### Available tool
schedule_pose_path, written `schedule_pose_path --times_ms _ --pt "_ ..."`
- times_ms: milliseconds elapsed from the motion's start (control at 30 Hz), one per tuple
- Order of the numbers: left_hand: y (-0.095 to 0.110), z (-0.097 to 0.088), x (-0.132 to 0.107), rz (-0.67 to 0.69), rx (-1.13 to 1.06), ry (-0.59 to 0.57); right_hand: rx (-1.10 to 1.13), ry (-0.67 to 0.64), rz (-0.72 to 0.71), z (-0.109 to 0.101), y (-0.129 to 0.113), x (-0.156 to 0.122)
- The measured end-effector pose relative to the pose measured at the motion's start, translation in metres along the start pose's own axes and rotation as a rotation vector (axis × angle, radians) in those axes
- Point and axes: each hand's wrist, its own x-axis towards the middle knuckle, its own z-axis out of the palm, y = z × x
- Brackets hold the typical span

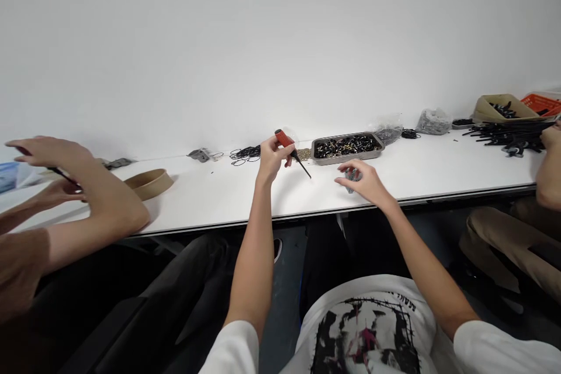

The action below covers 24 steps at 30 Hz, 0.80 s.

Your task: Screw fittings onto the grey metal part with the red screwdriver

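My left hand [272,156] is closed round a screwdriver [290,148] with an orange-red handle; its dark shaft points down and right over the white table [245,198]. My right hand [363,180] rests on the table just to the right, fingers curled over a small grey part [352,176] that is partly hidden. A grey tray [347,148] full of small dark parts stands just behind both hands, near the wall. A heap of small brass-coloured bits [303,154] lies beside the tray's left end.
Black rubber rings [245,154] and a small grey piece [200,155] lie by the wall. A round tan ring [149,183] sits at left near another person's hands [65,169]. At right are plastic bags [432,121], black parts [508,131], a cardboard box [504,108], an orange basket [541,104] and another person's arm [550,169].
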Motion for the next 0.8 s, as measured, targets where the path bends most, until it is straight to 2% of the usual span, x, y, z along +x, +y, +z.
schedule_pose_path --times_ms 67,133,200,267,467,600,800 --pt "0.005 0.005 0.0 0.007 -0.027 0.017 -0.101 -0.013 -0.005 -0.023 0.013 0.001" --pt "0.011 0.011 -0.001 0.022 -0.064 0.022 -0.186 -0.106 0.06 -0.034 0.03 0.007" --pt "0.019 0.018 -0.003 0.044 -0.1 0.012 -0.208 -0.223 0.128 -0.034 0.046 0.014" --pt "0.026 0.025 -0.005 0.065 -0.125 -0.003 -0.186 -0.278 0.158 -0.028 0.057 0.019" --pt "0.039 0.041 -0.012 0.084 -0.149 -0.08 -0.044 -0.219 0.251 -0.017 0.072 0.026" --pt "0.036 0.05 -0.01 0.081 -0.155 -0.06 -0.058 -0.209 0.185 -0.015 0.081 0.027" --pt "0.03 0.061 -0.012 0.102 -0.163 -0.081 -0.044 -0.092 0.082 -0.009 0.08 0.01"
